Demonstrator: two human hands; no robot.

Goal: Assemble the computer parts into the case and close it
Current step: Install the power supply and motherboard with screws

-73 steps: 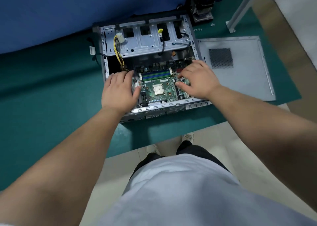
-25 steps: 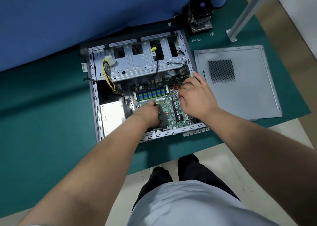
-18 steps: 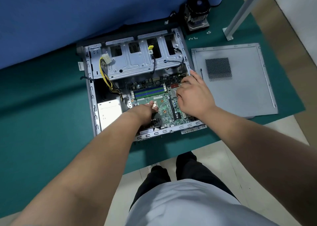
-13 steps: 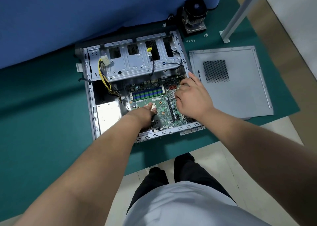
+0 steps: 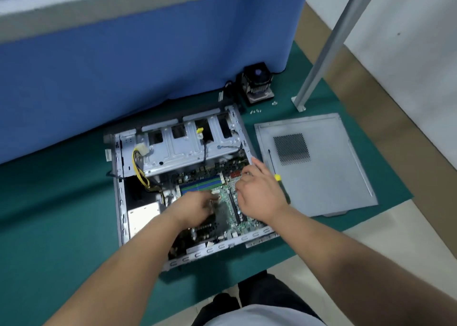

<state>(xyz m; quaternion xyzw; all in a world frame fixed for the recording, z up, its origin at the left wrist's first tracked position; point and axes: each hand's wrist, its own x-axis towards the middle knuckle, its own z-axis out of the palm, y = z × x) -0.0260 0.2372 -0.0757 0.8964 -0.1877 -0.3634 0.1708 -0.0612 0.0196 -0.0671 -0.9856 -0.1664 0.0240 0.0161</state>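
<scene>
Green mat (image 5: 61,226); both hands inside case (image 5: 120,202), fingers hidden, grip unclear.

Grey case (image 5: 118,197) lies open on green mat; green motherboard (image 5: 225,212) seated inside. Detached side panel (image 5: 321,177) flat beside it. Cooler (image 5: 257,85) behind, apparently uninstalled.

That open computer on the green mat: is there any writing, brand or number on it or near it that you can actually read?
None can be read.
White label on the power supply: print too blurred.
White sticker on the case near rail: too small.
Motherboard markings: too small.
Side panel and cooler fan: no text visible.
</scene>
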